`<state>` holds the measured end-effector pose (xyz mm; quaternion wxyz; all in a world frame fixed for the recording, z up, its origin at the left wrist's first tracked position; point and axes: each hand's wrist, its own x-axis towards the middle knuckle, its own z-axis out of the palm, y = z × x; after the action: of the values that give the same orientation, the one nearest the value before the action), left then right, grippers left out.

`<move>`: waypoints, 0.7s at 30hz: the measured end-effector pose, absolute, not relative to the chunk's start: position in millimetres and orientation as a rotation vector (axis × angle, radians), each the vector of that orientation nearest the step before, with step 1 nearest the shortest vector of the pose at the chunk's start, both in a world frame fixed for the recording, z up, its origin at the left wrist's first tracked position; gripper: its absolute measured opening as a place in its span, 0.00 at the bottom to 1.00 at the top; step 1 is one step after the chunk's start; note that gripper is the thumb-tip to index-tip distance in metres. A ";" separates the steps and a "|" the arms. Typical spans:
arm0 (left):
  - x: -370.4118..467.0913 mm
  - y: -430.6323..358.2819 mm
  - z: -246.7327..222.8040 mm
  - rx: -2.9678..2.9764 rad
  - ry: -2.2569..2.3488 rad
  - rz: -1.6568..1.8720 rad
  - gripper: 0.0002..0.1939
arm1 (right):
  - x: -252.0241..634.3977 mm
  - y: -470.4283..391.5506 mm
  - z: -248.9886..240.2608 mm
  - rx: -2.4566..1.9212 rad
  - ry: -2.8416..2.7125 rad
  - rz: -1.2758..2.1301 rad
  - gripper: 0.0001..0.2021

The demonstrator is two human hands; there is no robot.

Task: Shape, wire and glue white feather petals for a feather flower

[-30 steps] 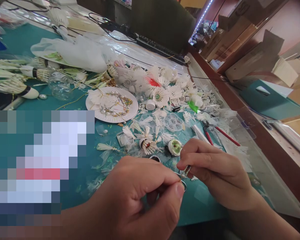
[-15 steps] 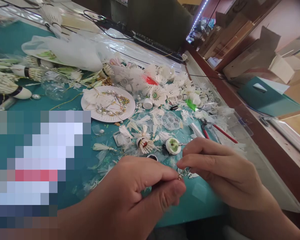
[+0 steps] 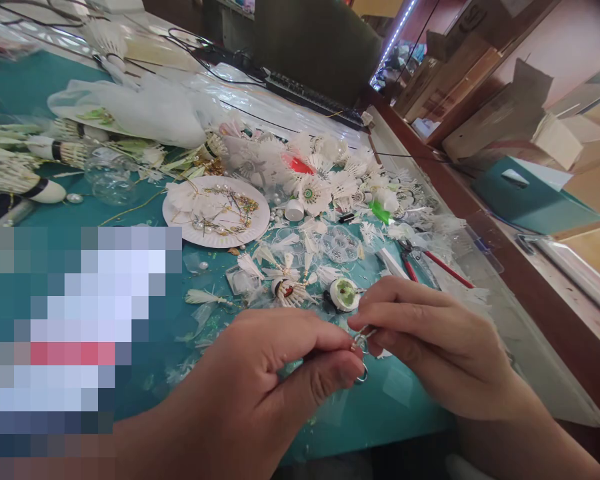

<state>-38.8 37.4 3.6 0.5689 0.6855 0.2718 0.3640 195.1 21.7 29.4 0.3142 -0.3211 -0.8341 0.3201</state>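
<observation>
Near the front of the teal mat, my left hand (image 3: 275,373) pinches a small silvery metal ring piece (image 3: 363,372) between thumb and forefinger. My right hand (image 3: 430,340) meets it from the right, its fingertips closed on the same small linked metal piece. The exact shape of the piece is partly hidden by the fingertips. Just beyond the hands sits a white round piece with a green centre (image 3: 345,294). To its left lies a cut shuttlecock with a red centre (image 3: 289,291).
A white paper plate (image 3: 180,225) holds pins and beads. Behind it are white feather flowers (image 3: 315,193) and white netting (image 3: 145,113). Red-handled pliers (image 3: 447,269) lie at the right. A keyboard (image 3: 310,97) stands at the back, and cardboard boxes (image 3: 510,120) are at the right.
My right fingertips have shifted slightly left and down against the left ones. A silvery ring now shows below my left fingertips.
</observation>
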 end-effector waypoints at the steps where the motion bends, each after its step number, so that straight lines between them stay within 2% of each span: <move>1: -38.7 37.6 3.4 1.614 0.626 0.863 0.12 | 194.8 21.5 28.3 -0.840 -2.189 0.866 0.20; 7: -38.1 36.0 3.1 1.620 0.647 0.864 0.16 | 194.1 20.6 24.6 -0.813 -2.144 0.902 0.26; 12: -36.4 32.5 2.7 1.612 0.785 0.960 0.04 | 193.1 20.6 26.1 -0.817 -2.155 0.855 0.25; 16: -35.7 33.6 2.1 1.661 0.732 1.021 0.08 | 192.4 18.6 28.6 -0.808 -2.169 0.824 0.22; 21: -37.8 33.3 2.3 1.637 0.634 1.047 0.12 | 193.1 14.1 28.6 -0.834 -2.165 0.813 0.25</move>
<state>-37.8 33.3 2.3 0.5218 0.6832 0.2647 0.4369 193.1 14.1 28.6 0.3349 -0.3196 -0.8299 0.3114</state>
